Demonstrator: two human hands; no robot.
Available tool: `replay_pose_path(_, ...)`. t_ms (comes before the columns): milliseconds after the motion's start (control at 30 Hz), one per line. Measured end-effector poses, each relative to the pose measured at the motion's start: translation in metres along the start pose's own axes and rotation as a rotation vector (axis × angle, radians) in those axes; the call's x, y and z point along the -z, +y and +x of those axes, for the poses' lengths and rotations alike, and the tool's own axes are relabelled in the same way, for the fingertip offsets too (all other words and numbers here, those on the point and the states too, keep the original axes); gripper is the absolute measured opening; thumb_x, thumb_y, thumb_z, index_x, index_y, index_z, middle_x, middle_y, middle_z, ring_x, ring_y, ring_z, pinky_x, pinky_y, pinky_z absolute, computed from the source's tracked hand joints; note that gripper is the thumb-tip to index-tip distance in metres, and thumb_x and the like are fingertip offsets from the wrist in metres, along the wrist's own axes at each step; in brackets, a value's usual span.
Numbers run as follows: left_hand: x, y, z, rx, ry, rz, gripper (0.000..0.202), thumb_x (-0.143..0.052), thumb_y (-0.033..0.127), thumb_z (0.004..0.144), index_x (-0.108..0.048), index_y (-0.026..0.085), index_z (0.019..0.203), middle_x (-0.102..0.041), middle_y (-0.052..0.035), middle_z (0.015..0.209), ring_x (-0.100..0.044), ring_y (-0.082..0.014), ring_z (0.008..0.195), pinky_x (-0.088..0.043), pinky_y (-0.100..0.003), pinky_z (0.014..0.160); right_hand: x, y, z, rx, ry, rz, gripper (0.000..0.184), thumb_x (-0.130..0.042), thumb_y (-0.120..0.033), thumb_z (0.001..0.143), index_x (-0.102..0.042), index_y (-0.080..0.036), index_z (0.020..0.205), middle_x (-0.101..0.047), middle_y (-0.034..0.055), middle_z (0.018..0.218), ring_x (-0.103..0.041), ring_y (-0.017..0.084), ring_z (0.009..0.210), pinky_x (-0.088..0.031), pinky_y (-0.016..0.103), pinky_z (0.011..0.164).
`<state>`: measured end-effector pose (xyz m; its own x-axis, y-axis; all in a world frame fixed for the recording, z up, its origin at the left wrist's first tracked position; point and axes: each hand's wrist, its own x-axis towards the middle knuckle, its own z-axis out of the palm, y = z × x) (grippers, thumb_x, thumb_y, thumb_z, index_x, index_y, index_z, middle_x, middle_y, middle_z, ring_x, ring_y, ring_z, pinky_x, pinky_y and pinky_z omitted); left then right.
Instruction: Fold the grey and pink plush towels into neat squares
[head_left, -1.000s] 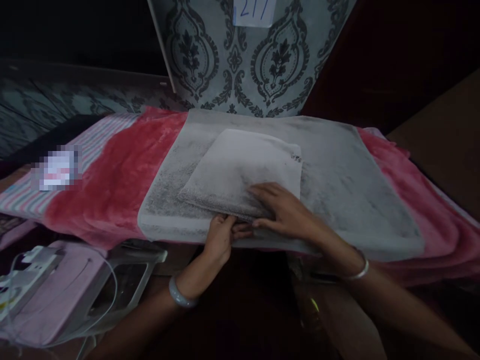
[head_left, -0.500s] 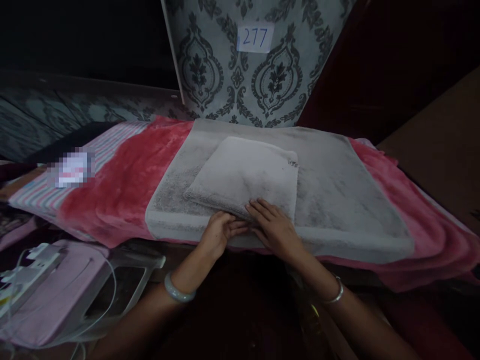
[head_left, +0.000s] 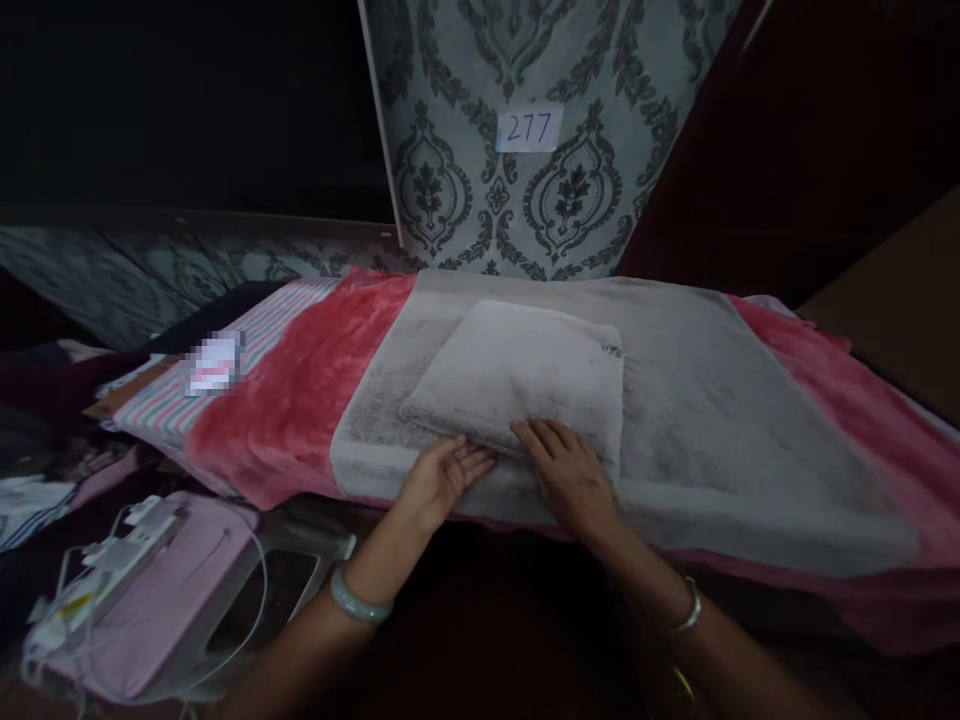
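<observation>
A folded grey towel (head_left: pixel 525 370) lies on a larger grey towel (head_left: pixel 712 420) spread over a red blanket (head_left: pixel 300 390). My left hand (head_left: pixel 442 480) lies flat at the folded towel's near left edge, fingers stretched out and touching it. My right hand (head_left: pixel 566 470) rests palm down on the folded towel's near edge, fingers extended. Both hands hold nothing. A pale bangle sits on my left wrist and a silver one on my right.
A pink flat appliance (head_left: pixel 150 590) with white cables stands low on the left. A striped cloth (head_left: pixel 225 350) lies at the blanket's left end. A patterned wall panel (head_left: pixel 525 190) carries a paper label reading 277 (head_left: pixel 529 129). Dark surroundings elsewhere.
My right hand slid back from on top of the folded towel to its near edge. My left hand opened from a curled grip at the edge to lying flat. The view tilted upward.
</observation>
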<state>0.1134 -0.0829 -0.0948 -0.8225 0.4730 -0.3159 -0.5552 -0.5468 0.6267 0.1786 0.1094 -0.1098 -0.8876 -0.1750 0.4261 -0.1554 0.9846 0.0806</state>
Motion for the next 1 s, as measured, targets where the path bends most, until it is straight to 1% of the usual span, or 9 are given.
replay_pose_path(167,-0.003,0.033,0.015,-0.074,0.143,-0.169,0.015,-0.059,0.019,0.089,-0.063,0.019,0.103,-0.074,-0.0058,0.094,-0.073,-0.0237,0.089,-0.054,-0.053,0.099,0.007,0.004,0.003,0.010,-0.030,0.047,0.061,-0.045,0.000,0.089,-0.052,-0.020,0.146,-0.060,0.0110,0.142,-0.054,0.027,0.126,-0.048,0.040,0.097)
replay_pose_path(300,-0.009,0.052,0.027,-0.105,0.231,-0.134,0.026,-0.051,0.014,0.092,-0.064,0.019,0.114,-0.075,-0.0050,0.096,-0.071,-0.0189,0.085,-0.056,-0.045,0.096,0.012,-0.002,0.006,-0.011,-0.106,0.048,0.066,-0.044,0.003,0.086,-0.053,-0.022,0.146,-0.058,0.0132,0.144,-0.053,0.029,0.128,-0.048,0.044,0.099)
replay_pose_path(400,-0.006,0.053,0.029,-0.202,0.272,-0.006,0.037,-0.052,0.008,0.087,-0.062,0.019,0.121,-0.073,-0.0084,0.113,-0.069,-0.0206,0.103,-0.054,-0.042,0.101,0.015,-0.004,0.009,-0.051,-0.113,0.081,0.065,-0.045,0.002,0.087,-0.051,-0.023,0.147,-0.056,0.0126,0.146,-0.051,0.027,0.130,-0.046,0.043,0.101)
replay_pose_path(467,0.000,0.049,0.025,-0.382,0.304,0.210,0.045,-0.058,0.013,0.085,-0.059,0.021,0.129,-0.067,-0.0099,0.129,-0.061,-0.0245,0.124,-0.047,-0.046,0.109,0.018,-0.004,0.012,-0.065,-0.113,0.110,0.064,-0.045,0.002,0.087,-0.051,-0.023,0.147,-0.057,0.0115,0.145,-0.051,0.026,0.129,-0.047,0.041,0.100)
replay_pose_path(567,0.012,0.036,0.015,-0.901,0.347,0.833,0.063,-0.072,0.025,0.081,-0.051,0.025,0.140,-0.053,-0.0116,0.149,-0.036,-0.0307,0.147,-0.028,-0.054,0.121,0.023,-0.002,0.015,-0.056,-0.114,0.128,0.061,-0.046,0.001,0.089,-0.052,-0.022,0.144,-0.059,0.0112,0.141,-0.054,0.024,0.123,-0.048,0.039,0.097)
replay_pose_path(667,0.013,0.021,0.012,-1.332,0.074,1.590,0.061,-0.071,0.024,0.083,-0.053,0.024,0.141,-0.047,-0.0138,0.154,-0.026,-0.0342,0.152,-0.016,-0.059,0.123,0.025,-0.001,0.018,-0.035,-0.095,0.121,0.052,-0.047,-0.002,0.092,-0.054,-0.021,0.140,-0.061,0.0118,0.137,-0.056,0.024,0.119,-0.048,0.039,0.094)
replay_pose_path(767,-0.001,0.008,0.022,-1.511,-0.236,1.980,0.049,-0.059,0.016,0.089,-0.056,0.018,0.138,-0.056,-0.0171,0.145,-0.044,-0.0335,0.140,-0.024,-0.057,0.118,0.025,-0.001,0.022,-0.046,-0.064,0.118,0.043,-0.048,-0.006,0.094,-0.056,-0.019,0.134,-0.063,0.0120,0.132,-0.057,0.023,0.116,-0.048,0.038,0.094)
replay_pose_path(867,-0.021,0.000,0.039,-1.500,-0.253,2.080,0.042,-0.055,0.013,0.088,-0.061,0.013,0.130,-0.067,-0.0179,0.124,-0.059,-0.0311,0.115,-0.041,-0.049,0.100,0.026,-0.001,0.023,-0.088,-0.034,0.128,0.034,-0.048,-0.008,0.096,-0.058,-0.017,0.127,-0.067,0.0112,0.122,-0.059,0.022,0.110,-0.049,0.036,0.094)
replay_pose_path(1000,-0.030,0.003,0.053,-1.374,-0.318,2.204,0.027,-0.048,0.008,0.089,-0.068,0.013,0.106,-0.070,-0.0149,0.104,-0.060,-0.0280,0.091,-0.045,-0.041,0.078,0.026,-0.001,0.021,-0.115,-0.022,0.133,0.030,-0.047,-0.008,0.096,-0.061,-0.016,0.122,-0.069,0.0102,0.116,-0.062,0.022,0.107,-0.050,0.037,0.092)
